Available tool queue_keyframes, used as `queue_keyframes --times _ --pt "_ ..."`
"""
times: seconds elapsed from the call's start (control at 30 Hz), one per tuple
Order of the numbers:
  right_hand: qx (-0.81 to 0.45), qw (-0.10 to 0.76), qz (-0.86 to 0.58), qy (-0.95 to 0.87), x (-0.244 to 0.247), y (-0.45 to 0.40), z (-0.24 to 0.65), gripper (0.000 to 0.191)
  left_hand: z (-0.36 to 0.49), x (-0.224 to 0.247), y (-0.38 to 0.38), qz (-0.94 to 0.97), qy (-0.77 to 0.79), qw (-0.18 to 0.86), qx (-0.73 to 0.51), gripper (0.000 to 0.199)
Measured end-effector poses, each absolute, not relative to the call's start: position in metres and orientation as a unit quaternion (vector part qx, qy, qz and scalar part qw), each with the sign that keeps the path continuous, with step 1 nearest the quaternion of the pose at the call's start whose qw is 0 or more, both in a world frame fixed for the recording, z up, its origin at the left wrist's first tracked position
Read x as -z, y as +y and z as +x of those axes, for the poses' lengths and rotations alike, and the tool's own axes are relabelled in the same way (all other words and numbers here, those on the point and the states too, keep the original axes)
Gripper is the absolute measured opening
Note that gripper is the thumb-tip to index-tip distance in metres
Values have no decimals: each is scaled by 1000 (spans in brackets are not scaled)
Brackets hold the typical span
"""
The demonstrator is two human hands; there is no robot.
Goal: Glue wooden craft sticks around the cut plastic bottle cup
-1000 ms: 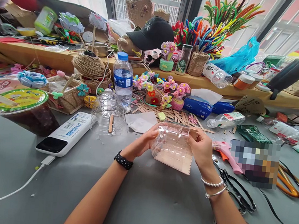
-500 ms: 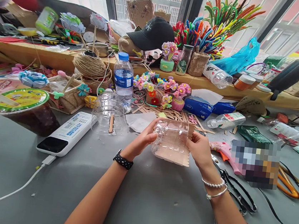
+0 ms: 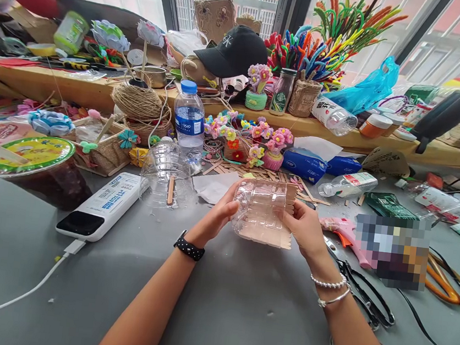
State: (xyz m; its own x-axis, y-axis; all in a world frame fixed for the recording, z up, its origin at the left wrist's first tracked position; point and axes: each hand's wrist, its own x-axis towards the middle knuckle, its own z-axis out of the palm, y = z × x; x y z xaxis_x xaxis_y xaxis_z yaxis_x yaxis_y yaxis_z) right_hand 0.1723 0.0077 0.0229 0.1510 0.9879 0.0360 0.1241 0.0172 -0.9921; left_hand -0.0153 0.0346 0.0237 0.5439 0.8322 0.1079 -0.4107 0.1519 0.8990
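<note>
Between my hands, above the grey table, is the cut base of a clear plastic bottle (image 3: 257,209), lying sideways with flat wooden craft sticks (image 3: 268,235) lined along its far and lower sides. My left hand (image 3: 222,211) is closed around its rounded bottom end. At the other end, the fingers of my right hand (image 3: 302,225) grip the edge where the sticks run out. Some of those fingers are hidden behind the piece. To the left lies another clear plastic bottle piece (image 3: 157,172) with a single craft stick (image 3: 171,190) at it.
Loose craft sticks (image 3: 283,177) and a white paper (image 3: 215,187) lie behind my hands. On the right are a pink glue gun (image 3: 347,236) and black-handled scissors (image 3: 366,293). A power bank (image 3: 104,205) with a cable and a drink cup (image 3: 42,173) stand left.
The bottle base has tilted slightly and risen a little in my hands. My right fingers have shifted over its edge, and the thumb now lies further onto it.
</note>
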Motion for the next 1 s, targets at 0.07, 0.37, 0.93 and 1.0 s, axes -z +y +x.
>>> queue_keyframes --times 0.07,0.37,0.93,1.0 --pt "-432 519 -561 -479 -23 7 172 28 -16 -22 35 485 214 741 -413 75" --pt "-472 512 -566 -441 -23 7 173 30 -15 -24 35 467 248 754 -391 68" --pt "-555 483 -395 -550 -33 4 172 80 -11 -27 43 228 189 830 -473 51" --pt "-543 490 -372 -572 -31 4 168 82 -9 -27 44 223 197 825 -481 46"
